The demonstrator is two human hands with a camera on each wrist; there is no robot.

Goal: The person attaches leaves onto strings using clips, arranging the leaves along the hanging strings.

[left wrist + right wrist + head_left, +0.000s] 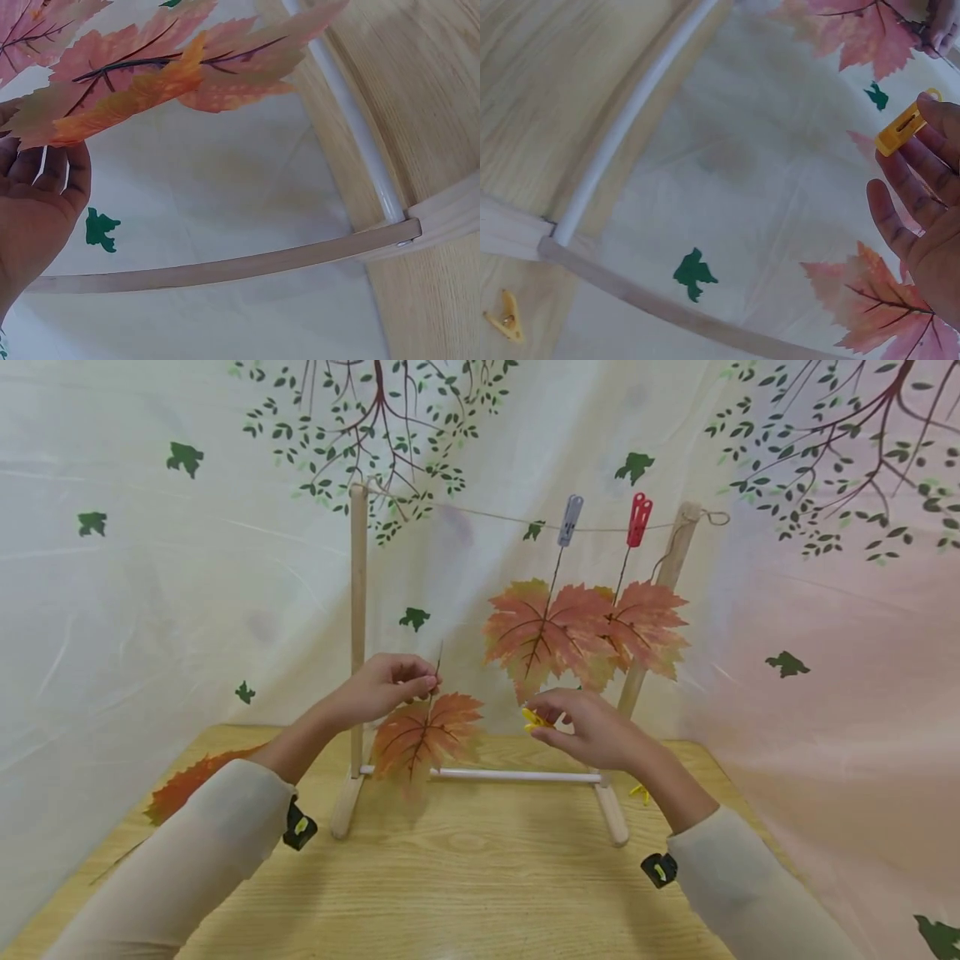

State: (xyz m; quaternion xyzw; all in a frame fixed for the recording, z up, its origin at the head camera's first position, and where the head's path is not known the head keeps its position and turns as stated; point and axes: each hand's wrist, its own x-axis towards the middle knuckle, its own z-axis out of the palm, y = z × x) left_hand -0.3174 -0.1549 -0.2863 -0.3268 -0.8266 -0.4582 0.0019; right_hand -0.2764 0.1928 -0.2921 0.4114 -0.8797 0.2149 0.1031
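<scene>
My left hand (396, 683) pinches the thin dark stem of an orange-red artificial maple leaf (424, 737), which hangs down below the fingers. In the left wrist view that leaf (150, 71) covers the fingertips. My right hand (592, 727) holds a yellow clothespin (537, 720) between thumb and fingers, lower than the string. The right wrist view shows the clothespin (906, 129) under the thumb. Two similar leaves hang by their stems from the string (480, 513), one on a grey clothespin (570, 521), the other on a red clothespin (640, 520).
Wooden posts (358, 627) carry the string, joined low down by a white rod (517, 774). Another leaf (197, 778) lies on the table (465, 893) at the left, partly behind my forearm. A second yellow clothespin (508, 319) lies by the right foot. A printed cloth (285, 577) hangs behind.
</scene>
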